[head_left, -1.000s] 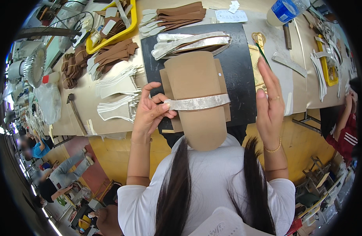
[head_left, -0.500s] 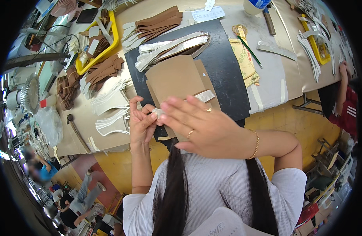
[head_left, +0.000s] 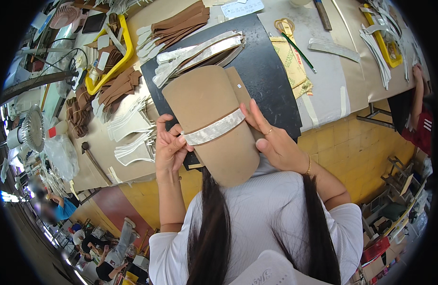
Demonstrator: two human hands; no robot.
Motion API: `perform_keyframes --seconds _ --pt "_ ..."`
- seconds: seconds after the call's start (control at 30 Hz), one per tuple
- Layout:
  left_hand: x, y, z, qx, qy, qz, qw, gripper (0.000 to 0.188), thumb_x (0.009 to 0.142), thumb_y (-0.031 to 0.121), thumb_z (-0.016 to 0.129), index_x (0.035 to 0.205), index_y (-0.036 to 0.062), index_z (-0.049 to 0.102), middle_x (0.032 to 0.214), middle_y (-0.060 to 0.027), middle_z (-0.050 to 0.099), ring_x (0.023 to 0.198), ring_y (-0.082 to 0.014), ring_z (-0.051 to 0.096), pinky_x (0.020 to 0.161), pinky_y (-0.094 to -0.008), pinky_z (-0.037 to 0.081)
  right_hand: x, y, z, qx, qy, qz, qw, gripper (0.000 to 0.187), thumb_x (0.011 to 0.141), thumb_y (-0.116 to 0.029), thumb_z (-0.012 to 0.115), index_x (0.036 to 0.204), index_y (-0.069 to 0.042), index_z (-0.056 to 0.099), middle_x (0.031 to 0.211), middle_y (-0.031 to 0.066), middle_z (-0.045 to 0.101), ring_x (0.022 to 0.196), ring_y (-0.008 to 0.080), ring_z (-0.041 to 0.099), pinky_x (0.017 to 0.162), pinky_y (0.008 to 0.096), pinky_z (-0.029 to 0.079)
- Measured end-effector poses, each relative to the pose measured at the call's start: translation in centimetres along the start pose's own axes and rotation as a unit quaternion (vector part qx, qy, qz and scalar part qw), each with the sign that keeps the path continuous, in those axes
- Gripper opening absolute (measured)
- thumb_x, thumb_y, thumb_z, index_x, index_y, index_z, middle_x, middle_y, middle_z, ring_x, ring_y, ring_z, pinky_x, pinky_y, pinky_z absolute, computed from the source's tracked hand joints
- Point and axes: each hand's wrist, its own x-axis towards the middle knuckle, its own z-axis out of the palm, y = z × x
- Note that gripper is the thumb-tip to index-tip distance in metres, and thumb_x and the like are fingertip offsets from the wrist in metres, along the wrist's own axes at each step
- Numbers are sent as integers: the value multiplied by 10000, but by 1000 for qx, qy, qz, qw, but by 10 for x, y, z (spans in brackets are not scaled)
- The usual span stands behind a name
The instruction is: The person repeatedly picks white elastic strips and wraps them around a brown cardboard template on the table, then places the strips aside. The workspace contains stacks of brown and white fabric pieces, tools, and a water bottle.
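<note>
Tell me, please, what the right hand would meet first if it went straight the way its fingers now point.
The right hand would probably meet the right end of the pale strip first, just by its fingertips; depth is unclear here, so it may already touch it.

We see a narrow leather-like strip (head_left: 215,129), its upper face mottled silvery white, with darker brown showing along its long edges. It lies flat across the middle of a tan padded form (head_left: 200,99), reaching from side to side and bowing gently, its right end farther from us than its left. The form is long and smooth, its near end rounded, and it slants from far left to near right. A flat brown base board (head_left: 242,95) juts out along its right side, over a black mat (head_left: 276,80).
</note>
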Motion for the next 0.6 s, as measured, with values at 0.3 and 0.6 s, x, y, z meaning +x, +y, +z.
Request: perform_keyframes --seconds 0.3,0.6 --pt "-2 0 -12 21 22 23 999 442 806 -57 634 1195 4 432 844 -139 618 660 -206 627 576 -286 551 22 -36 -35 404 88 143 899 653 978 -494 228 1475 -90 96 1145 295 573 1023 316 625 875 380 517" --pt "6 20 -20 64 -11 89 994 381 808 -38 642 1149 5 478 851 -165 620 688 -228 639 603 -303 562 42 -72 -50 386 124 51 913 626 985 -461 200 1469 -96 43 1199 325 515 991 319 641 770 376 572"
